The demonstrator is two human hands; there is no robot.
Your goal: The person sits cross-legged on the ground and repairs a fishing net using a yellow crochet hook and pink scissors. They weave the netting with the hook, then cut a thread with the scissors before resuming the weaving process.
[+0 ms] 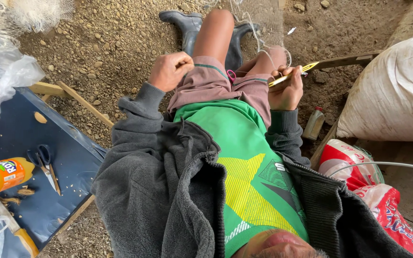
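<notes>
I look down at my lap, with a green shirt and a grey fleece jacket. My right hand (287, 90) grips a yellow netting needle (293, 75) beside my right knee. Thin fishing net (264, 33) drapes over my knees and runs off toward the top. My left hand (169, 70) is closed in a fist above my left thigh, and seems to pinch the fine mesh, though the thread is too thin to tell. A pink loop (231, 75) lies on my shorts between the hands. Dark rubber boots (187, 26) cover my feet on the gravel.
At the left, a blue board (72, 162) carries scissors (45, 167) and an orange drink bottle (1, 176). A large white sack (393, 91) sits at the right, with red-and-white bags (374, 191) below it. A small bottle (314, 123) stands on the ground by my right elbow.
</notes>
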